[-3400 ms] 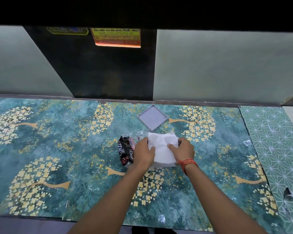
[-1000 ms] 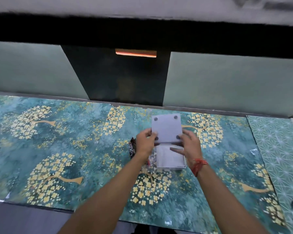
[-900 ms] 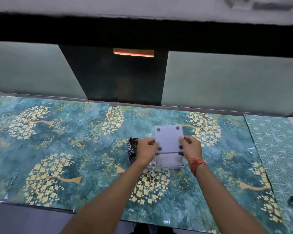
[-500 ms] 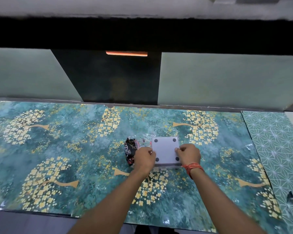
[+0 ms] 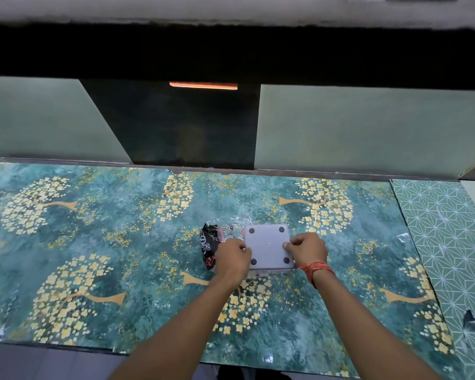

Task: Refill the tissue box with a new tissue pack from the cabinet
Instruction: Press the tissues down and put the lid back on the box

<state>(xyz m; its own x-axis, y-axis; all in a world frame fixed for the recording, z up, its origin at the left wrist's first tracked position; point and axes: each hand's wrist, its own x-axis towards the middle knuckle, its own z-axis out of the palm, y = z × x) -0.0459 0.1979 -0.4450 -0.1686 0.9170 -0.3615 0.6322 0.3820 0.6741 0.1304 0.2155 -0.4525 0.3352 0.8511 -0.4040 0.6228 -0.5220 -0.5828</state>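
A square grey tissue box [image 5: 268, 246] lies upside down on the counter, its flat base plate with round dark feet at the corners facing up. My left hand [image 5: 232, 257] presses on the plate's left edge and my right hand [image 5: 307, 249] on its right edge, fingers curled against it. The white tissues are hidden inside the box. Just left of the box lies the crumpled black and clear wrapper [image 5: 211, 242] of the tissue pack, partly behind my left hand.
The counter [image 5: 121, 242] wears a teal sheet with gold trees; a green geometric sheet [image 5: 447, 242] covers its right end. Pale green panels and a dark gap [image 5: 187, 124] rise behind. The counter's front edge runs near the frame's bottom.
Earlier both hands held the white tissue stack while the grey plate lay apart behind. The plate was then lifted, lowered over the tissues in the box and now sits flat on it.
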